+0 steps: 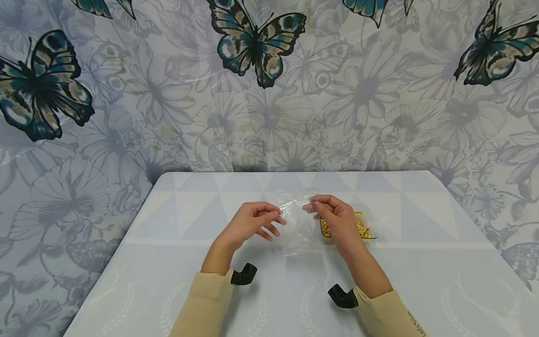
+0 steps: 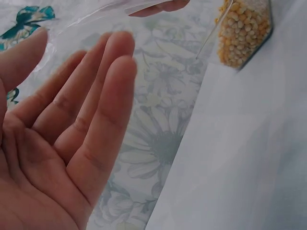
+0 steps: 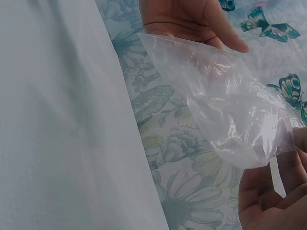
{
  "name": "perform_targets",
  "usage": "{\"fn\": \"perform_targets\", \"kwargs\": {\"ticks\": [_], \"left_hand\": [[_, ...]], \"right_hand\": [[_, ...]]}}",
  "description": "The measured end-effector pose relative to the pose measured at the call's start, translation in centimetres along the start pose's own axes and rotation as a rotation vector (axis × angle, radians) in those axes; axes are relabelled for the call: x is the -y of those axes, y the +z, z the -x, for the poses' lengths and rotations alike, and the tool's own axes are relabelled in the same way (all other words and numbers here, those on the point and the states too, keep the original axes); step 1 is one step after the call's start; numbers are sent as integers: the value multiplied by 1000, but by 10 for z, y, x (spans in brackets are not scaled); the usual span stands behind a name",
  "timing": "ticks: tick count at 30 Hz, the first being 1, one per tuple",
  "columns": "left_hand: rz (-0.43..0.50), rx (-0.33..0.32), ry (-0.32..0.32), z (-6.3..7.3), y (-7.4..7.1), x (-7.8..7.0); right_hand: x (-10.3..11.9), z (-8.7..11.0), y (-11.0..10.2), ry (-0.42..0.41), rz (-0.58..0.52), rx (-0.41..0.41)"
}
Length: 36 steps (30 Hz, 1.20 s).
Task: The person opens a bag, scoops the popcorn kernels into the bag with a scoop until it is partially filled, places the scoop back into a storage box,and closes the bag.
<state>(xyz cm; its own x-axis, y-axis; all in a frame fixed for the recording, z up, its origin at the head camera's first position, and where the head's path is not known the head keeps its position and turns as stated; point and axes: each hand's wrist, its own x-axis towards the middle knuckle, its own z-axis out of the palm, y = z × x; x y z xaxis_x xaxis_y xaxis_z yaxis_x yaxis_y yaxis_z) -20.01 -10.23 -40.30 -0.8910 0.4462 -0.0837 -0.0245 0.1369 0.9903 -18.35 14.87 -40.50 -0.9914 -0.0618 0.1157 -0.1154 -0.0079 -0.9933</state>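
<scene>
A clear thin plastic bag hangs between the two hands above the table. My right hand pinches the bag's edge between thumb and fingers; the right wrist view shows the right hand at that corner. On the other side, my left hand is at the bag's near edge. In the left wrist view, the left hand has its fingers extended and the thumb apart from them. Part of the left fingers lies behind the bag in the right wrist view.
Behind my right hand stands a clear plastic container with yellow and pale kernels, partly covered by that hand. The pale patterned table ends at a butterfly-print backdrop. Black wrist mounts stick out from the cuffs.
</scene>
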Motion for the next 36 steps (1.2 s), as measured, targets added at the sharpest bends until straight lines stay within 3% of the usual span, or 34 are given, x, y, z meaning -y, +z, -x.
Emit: {"fn": "perform_targets", "kwargs": {"ticks": [5,12,23,28,36], "left_hand": [[32,-103,61,0,5,-6],[86,-225,204,8,14,-21],[28,-441,331,12,31,-34],[34,-458,359,13,33,-35],[16,-438,331,15,35,-36]], "right_hand": [[0,1,0,-19,-2,22],[5,5,2,-81,-18,24],[10,9,4,-177,-70,4],[12,10,4,-198,-63,16],[22,12,1,-255,-1,-1]]}}
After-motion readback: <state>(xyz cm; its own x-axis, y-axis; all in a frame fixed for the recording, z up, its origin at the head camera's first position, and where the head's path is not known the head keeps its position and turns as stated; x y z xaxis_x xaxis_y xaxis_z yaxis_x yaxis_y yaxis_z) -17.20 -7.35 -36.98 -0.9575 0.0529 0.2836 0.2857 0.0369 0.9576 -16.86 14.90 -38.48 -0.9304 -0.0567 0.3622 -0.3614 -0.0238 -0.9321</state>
